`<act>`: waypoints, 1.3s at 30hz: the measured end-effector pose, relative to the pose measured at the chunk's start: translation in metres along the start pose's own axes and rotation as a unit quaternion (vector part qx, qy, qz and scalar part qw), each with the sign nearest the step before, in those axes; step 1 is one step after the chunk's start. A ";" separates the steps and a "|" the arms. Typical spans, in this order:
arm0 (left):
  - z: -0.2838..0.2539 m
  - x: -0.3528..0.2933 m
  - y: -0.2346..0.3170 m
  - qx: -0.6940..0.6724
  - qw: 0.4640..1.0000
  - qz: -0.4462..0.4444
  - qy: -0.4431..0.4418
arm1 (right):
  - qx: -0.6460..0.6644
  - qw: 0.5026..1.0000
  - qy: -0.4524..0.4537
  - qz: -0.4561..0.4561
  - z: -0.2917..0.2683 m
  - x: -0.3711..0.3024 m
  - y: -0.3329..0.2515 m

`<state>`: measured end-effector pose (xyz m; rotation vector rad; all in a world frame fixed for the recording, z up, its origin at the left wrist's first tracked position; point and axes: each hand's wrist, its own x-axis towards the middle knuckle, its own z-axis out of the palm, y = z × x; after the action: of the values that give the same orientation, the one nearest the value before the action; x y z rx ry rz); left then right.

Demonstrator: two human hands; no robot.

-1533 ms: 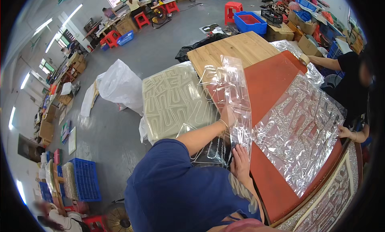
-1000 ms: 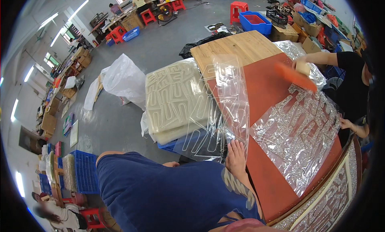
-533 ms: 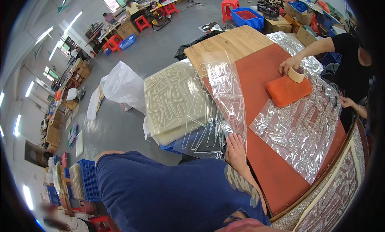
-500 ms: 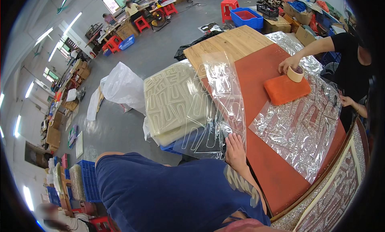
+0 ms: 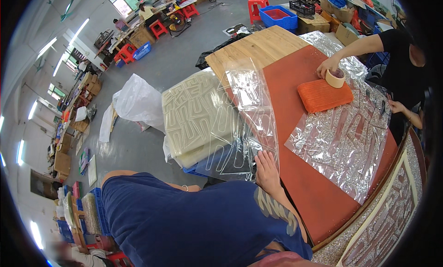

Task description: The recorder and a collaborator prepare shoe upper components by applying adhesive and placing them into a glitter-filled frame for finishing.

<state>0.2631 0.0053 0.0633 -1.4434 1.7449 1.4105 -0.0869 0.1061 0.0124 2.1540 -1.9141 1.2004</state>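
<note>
My right hand (image 5: 267, 171) lies with fingers stretched on the lower end of a clear plastic sheet (image 5: 258, 114) bearing pale outlined shapes. That sheet hangs between a stack of translucent sheets (image 5: 196, 101) and a reddish-brown tabletop (image 5: 307, 184). Beside my blue shirt only a bit of my left hand (image 5: 194, 188) shows past a bracelet; its fingers are hidden. On the tabletop lies a glittery patterned sheet (image 5: 339, 156). A co-worker's hand (image 5: 328, 66) is at a roll of cream tape (image 5: 335, 79) on an orange ribbed pad (image 5: 318, 95); the other hand is near the glittery sheet's edge.
A wooden board (image 5: 258, 48) lies at the far end of the tabletop. White plastic bags (image 5: 140, 101) stand on the floor left of the stack. Blue baskets (image 5: 279, 18) and a red stool (image 5: 257, 9) are behind. Another glittery patterned panel (image 5: 383, 221) sits at lower right.
The view has shifted slightly. A bit of my left hand and its bracelet have come into sight beside my shirt. My right hand stays on the clear sheet.
</note>
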 end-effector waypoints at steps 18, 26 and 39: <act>0.009 -0.031 0.018 -0.110 0.991 -0.069 -0.017 | 0.009 1.000 0.017 -0.010 -0.001 -0.005 0.000; 0.001 -0.018 0.040 -0.131 0.987 -0.079 -0.050 | 0.129 0.986 0.088 0.058 -0.009 0.002 0.012; -0.001 0.058 0.144 -0.005 0.971 -0.093 -0.220 | 0.490 0.750 -0.032 0.444 -0.144 0.063 0.098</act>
<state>0.1126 -0.0322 0.0740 -1.1512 1.2923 1.4994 -0.2483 0.0989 0.1024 1.3017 -2.8675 2.8353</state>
